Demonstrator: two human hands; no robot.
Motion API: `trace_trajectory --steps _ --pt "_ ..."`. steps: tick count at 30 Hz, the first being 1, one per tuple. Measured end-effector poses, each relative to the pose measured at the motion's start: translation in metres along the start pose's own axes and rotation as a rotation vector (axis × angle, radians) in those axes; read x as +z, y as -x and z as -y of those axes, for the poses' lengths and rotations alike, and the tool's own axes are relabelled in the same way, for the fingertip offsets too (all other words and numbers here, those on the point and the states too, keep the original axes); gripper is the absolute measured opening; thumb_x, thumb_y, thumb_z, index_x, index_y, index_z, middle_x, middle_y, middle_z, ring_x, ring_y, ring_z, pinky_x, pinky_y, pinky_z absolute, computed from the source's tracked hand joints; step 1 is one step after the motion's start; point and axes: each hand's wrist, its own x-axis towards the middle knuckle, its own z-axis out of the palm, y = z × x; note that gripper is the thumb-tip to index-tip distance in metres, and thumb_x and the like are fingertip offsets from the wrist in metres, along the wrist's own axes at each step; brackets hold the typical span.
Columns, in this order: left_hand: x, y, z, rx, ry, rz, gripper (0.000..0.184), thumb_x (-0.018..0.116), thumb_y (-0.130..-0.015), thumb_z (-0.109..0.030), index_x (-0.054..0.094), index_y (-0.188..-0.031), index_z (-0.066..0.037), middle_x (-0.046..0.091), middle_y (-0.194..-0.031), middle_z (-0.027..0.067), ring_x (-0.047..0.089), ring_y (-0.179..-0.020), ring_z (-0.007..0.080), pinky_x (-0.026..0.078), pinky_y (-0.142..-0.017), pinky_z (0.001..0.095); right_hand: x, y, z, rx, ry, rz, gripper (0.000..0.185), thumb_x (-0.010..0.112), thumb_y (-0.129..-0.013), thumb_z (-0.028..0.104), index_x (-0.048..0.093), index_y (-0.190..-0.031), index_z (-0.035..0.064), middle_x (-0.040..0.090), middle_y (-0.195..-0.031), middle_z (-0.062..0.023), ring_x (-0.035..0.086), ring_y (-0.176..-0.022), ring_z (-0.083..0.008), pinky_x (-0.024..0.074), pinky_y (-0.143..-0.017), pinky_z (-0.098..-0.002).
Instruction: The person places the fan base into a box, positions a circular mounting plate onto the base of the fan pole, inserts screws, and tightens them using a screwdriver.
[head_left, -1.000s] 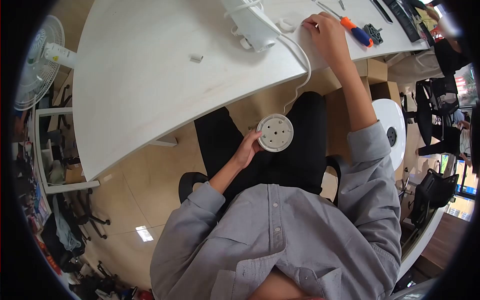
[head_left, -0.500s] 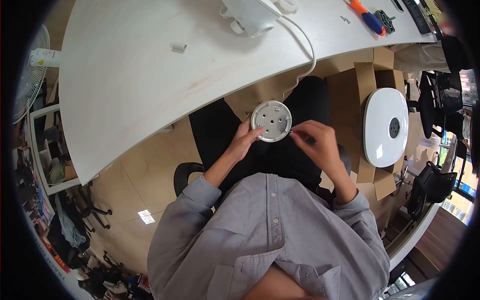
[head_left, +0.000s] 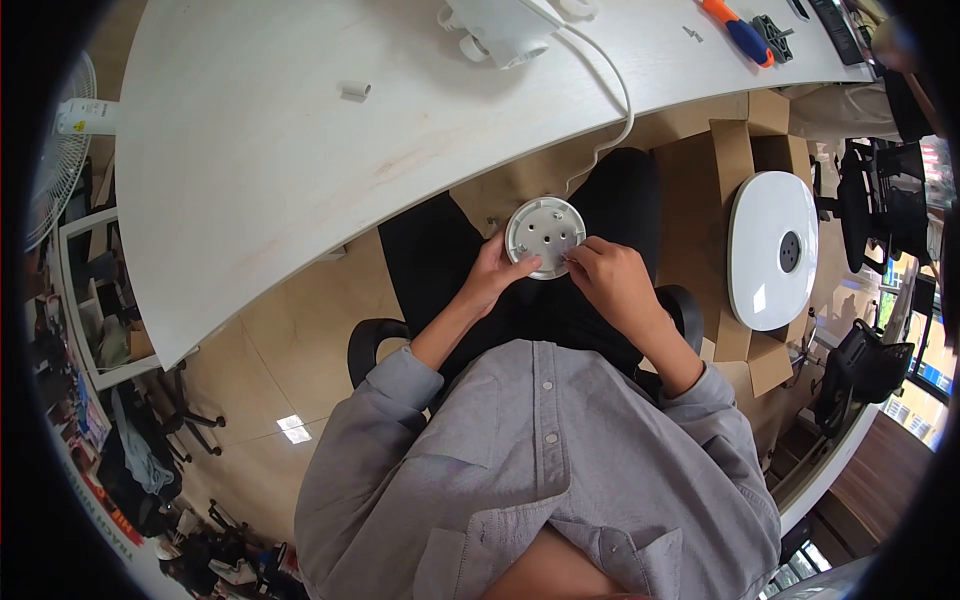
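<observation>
Carefully, two hands meet at one round white disc [head_left: 546, 238] above the lap.
The left hand [head_left: 488, 275] grips its left rim, thumb over the face; the right hand [head_left: 612, 282], wrist bent inward, pinches its fingertips together at the lower right rim, though what they hold is too small to tell. One cable [head_left: 622, 95] drops over the worktop's [head_left: 270, 170] curved front edge toward the disc. By the far edge lies one white housing [head_left: 500, 35]; left of it, one short tube [head_left: 354, 91]; toward the right corner, one orange-and-blue screwdriver [head_left: 742, 36]. Beyond are one cardboard box [head_left: 730, 150], one oval panel [head_left: 765, 270], one fan [head_left: 62, 165] and tiled floor [head_left: 260, 365].
</observation>
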Motion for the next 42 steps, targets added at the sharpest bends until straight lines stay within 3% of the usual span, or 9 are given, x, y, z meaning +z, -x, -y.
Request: trace_trajectory --steps 17,20,23,26,27,33,35,42 --pt "0.004 -0.003 0.004 0.044 -0.025 -0.06 0.056 0.075 -0.086 -0.002 0.051 -0.137 -0.001 0.061 -0.127 0.0075 0.059 -0.118 0.0155 0.048 -0.104 0.0336 -0.005 -0.015 0.001 -0.048 0.113 0.185 0.006 0.065 -0.08 0.003 0.069 -0.081 -0.0001 0.065 -0.082 -0.0167 0.07 -0.071 -0.0327 0.0572 -0.065 -0.0416" --pt "0.002 -0.003 0.007 0.055 -0.03 -0.063 0.056 0.076 -0.086 -0.003 0.051 -0.136 -0.001 0.062 -0.126 0.0078 0.059 -0.118 0.0159 0.048 -0.104 0.0341 -0.003 -0.017 0.001 -0.071 0.134 0.154 0.005 0.065 -0.079 0.004 0.069 -0.08 0.0001 0.065 -0.082 -0.0171 0.07 -0.072 -0.0333 0.0572 -0.065 -0.0419" --pt "0.001 -0.004 0.008 0.044 -0.036 -0.082 0.055 0.076 -0.086 -0.003 0.053 -0.135 -0.001 0.063 -0.125 0.0078 0.059 -0.118 0.0165 0.048 -0.104 0.0345 0.005 -0.015 -0.005 -0.003 0.118 0.156 0.011 0.069 -0.085 0.013 0.069 -0.082 0.0016 0.065 -0.085 -0.0136 0.067 -0.073 -0.0341 0.0549 -0.066 -0.0428" --pt "-0.005 -0.005 0.017 0.086 -0.049 -0.098 0.054 0.077 -0.085 -0.003 0.053 -0.134 -0.001 0.063 -0.125 0.0077 0.059 -0.119 0.0171 0.048 -0.104 0.035 0.006 -0.015 -0.001 0.015 0.091 0.089 0.009 0.067 -0.082 0.01 0.065 -0.089 0.0053 0.064 -0.083 -0.0156 0.067 -0.073 -0.0358 0.0544 -0.063 -0.045" --pt "-0.008 -0.003 0.018 0.028 -0.033 -0.088 0.058 0.073 -0.086 0.002 0.05 -0.139 -0.001 0.059 -0.133 0.008 0.057 -0.122 0.0171 0.047 -0.106 0.0344 0.007 -0.014 -0.001 0.01 0.094 0.074 0.01 0.066 -0.082 0.009 0.063 -0.091 0.0067 0.063 -0.082 -0.015 0.067 -0.072 -0.0362 0.0544 -0.062 -0.045" --pt "-0.016 -0.005 0.02 0.032 -0.036 -0.12 0.056 0.074 -0.084 0.003 0.052 -0.135 -0.002 0.062 -0.128 0.0082 0.059 -0.121 0.0186 0.048 -0.105 0.0367 0.016 -0.006 -0.004 -0.033 0.016 -0.027 0.011 0.066 -0.082 0.013 0.073 -0.089 0.0107 0.068 -0.088 -0.007 0.069 -0.073 -0.0275 0.0552 -0.06 -0.0392" --pt "-0.015 -0.004 0.017 0.048 -0.053 -0.113 0.054 0.073 -0.085 0.003 0.051 -0.135 -0.002 0.062 -0.126 0.0083 0.06 -0.118 0.0188 0.05 -0.103 0.0362 0.017 -0.006 -0.001 -0.032 0.003 -0.037 0.01 0.064 -0.079 0.01 0.071 -0.085 0.0079 0.065 -0.085 -0.0081 0.07 -0.076 -0.0272 0.0559 -0.062 -0.0394" --pt "-0.01 -0.003 0.006 0.01 0.045 -0.146 0.048 0.075 -0.084 0.0 0.056 -0.128 -0.001 0.064 -0.121 0.008 0.061 -0.113 0.0162 0.048 -0.101 0.0329 0.021 -0.002 -0.005 -0.05 -0.068 -0.141 0.016 0.068 -0.078 0.009 0.076 -0.093 0.0081 0.071 -0.089 -0.0067 0.071 -0.075 -0.0262 0.0579 -0.063 -0.0368"
